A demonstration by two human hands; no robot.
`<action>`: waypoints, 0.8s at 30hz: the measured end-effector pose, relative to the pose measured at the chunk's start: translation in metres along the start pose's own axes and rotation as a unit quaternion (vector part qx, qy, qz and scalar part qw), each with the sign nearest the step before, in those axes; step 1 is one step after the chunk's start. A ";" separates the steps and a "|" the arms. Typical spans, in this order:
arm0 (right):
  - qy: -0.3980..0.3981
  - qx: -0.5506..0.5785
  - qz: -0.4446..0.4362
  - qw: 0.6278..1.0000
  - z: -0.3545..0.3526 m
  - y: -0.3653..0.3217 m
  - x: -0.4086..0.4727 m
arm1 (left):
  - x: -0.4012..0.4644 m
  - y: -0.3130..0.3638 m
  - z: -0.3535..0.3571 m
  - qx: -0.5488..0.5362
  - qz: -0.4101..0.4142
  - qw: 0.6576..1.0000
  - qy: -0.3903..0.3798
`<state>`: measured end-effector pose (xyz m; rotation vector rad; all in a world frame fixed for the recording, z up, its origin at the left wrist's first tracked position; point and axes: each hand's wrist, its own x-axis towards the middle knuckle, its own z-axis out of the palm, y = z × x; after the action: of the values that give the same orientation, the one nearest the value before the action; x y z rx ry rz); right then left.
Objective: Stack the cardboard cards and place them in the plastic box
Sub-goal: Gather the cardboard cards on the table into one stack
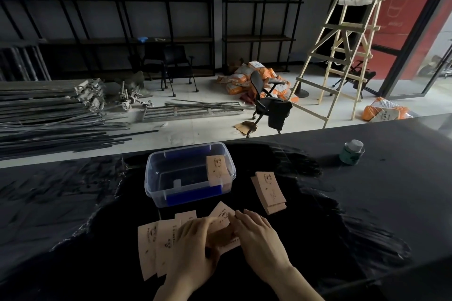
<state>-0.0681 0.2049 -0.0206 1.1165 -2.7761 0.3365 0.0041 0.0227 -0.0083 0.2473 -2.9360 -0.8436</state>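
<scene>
A clear plastic box (156, 187) with blue clips stands on the black table, just beyond my hands. One tan printed card (218, 168) leans inside it at the right end. A small stack of cards (269, 192) lies to the right of the box. Several cards (156, 247) are spread flat in front of me at the left. My left hand (195, 249) and my right hand (259, 239) meet over a card (221, 216) between them, fingers pressed on it. The parts of the cards under my palms are hidden.
A small green jar with a white lid (352, 153) stands on the table at the far right. Beyond the table's far edge lie metal rods (49, 115), office chairs (269, 102), a wooden ladder (342, 44) and orange sacks (244, 78) on the floor.
</scene>
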 end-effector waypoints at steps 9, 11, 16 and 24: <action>0.073 0.064 0.007 0.995 -0.016 -0.002 0.005 | -0.006 -0.010 -0.010 0.100 -0.051 0.994 -0.001; 0.080 0.065 0.014 0.995 -0.016 -0.002 0.005 | -0.003 -0.007 -0.011 0.101 -0.059 0.993 -0.001; 0.069 0.046 0.026 0.996 -0.018 -0.005 0.007 | 0.010 -0.003 -0.015 -0.049 -0.117 0.991 0.042; 0.076 0.095 0.051 0.991 -0.021 -0.010 0.003 | 0.026 -0.010 -0.027 -0.109 -0.056 0.991 0.049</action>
<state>-0.0621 0.2010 0.0020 0.9427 -2.7150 0.6813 -0.0171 -0.0040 0.0099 0.4268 -2.7322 -1.1228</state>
